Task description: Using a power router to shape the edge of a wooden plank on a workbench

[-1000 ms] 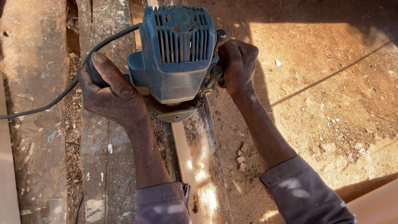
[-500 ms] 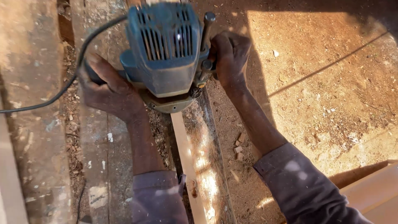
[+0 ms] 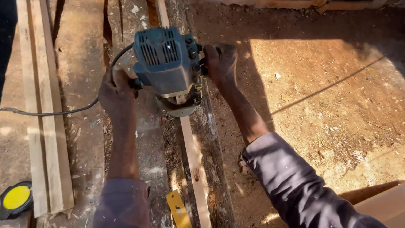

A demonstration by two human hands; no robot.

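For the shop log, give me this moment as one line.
left hand: grips router side handle | right hand: grips other handle | blue router: upright on thin wood strip | tape measure: lower left

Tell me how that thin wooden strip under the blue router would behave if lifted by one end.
The wooden strip is long and narrow, so it would probably flex and sag. It looks light. The blue router, held by both hands, rests on it, likely pinning it.
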